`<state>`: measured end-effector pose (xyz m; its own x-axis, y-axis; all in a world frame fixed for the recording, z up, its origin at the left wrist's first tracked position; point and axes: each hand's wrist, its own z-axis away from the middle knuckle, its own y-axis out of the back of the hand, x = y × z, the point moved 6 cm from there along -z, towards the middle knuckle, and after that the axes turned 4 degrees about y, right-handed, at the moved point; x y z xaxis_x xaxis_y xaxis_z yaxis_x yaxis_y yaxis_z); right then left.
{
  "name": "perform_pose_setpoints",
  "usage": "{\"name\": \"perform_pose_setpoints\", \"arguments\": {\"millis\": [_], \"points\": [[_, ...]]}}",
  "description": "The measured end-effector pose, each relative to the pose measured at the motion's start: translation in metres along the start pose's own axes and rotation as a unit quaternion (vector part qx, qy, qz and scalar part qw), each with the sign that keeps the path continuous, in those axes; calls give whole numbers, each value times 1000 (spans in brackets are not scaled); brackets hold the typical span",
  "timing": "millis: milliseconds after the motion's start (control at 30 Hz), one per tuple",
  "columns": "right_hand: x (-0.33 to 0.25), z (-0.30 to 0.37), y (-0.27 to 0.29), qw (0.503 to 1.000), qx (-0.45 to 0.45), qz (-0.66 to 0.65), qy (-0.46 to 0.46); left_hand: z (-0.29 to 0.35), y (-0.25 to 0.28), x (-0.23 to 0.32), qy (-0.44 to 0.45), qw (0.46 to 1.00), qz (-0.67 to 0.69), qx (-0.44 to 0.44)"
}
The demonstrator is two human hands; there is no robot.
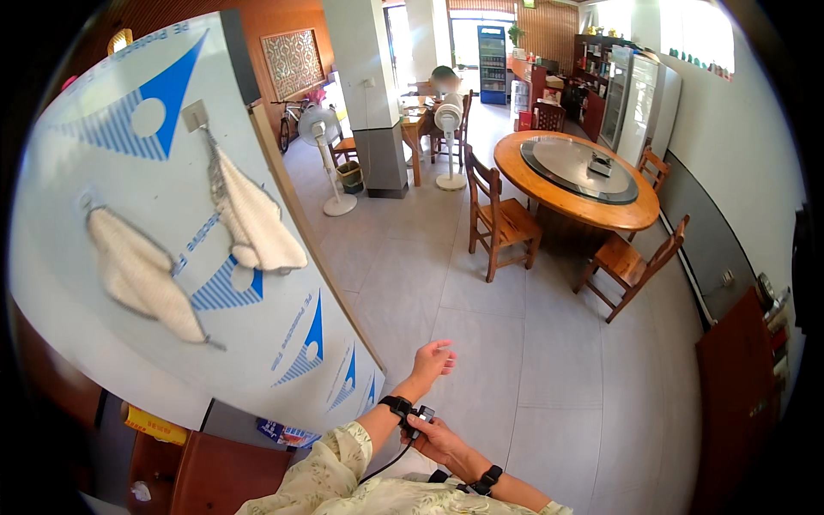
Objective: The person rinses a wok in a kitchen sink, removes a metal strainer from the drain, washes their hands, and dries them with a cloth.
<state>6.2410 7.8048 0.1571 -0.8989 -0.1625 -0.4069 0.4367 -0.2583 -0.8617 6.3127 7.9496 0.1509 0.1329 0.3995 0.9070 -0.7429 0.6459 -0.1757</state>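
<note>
My left hand (434, 364) is held out over the grey tiled floor, fingers loosely bent and apart, with nothing in it. Around that wrist goes a black strap (394, 405) carrying a small black device (420, 420). A thin black cable (388, 464) runs from the device down toward my clothes. My right hand (439, 442) pinches the device between thumb and fingers, just below my left hand. A second black band (487, 480) circles my right wrist.
On my left stands a white panel (283, 343) with blue triangles, where two knitted cloths (253, 210) hang. Ahead right is a round wooden table (515, 163) with wooden chairs (506, 223). Standing fans (449, 146) and a seated person (446, 86) are farther back. A red-brown cabinet (738, 369) stands right.
</note>
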Motion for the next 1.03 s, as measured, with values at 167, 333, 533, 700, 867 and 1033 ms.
{"name": "perform_pose_setpoints", "arguments": {"millis": [167,333,533,700,867,1033], "points": [[-84,-74,-14,997,-28,-5,-73,-117,25,26,55,976,201,69],[-168,-177,-15,998,4,38,-54,-240,44,86,18,956,277,96],[-265,-295,-28,997,60,38,-27,-372,84,152,-6,956,228,183],[-332,-381,-16,993,92,44,-57,-469,98,199,-22,967,157,197],[-419,-484,2,997,47,-7,-57,-594,107,259,-71,973,73,205],[-518,-583,5,998,7,-39,-48,-710,111,336,-119,965,-46,227]]}}
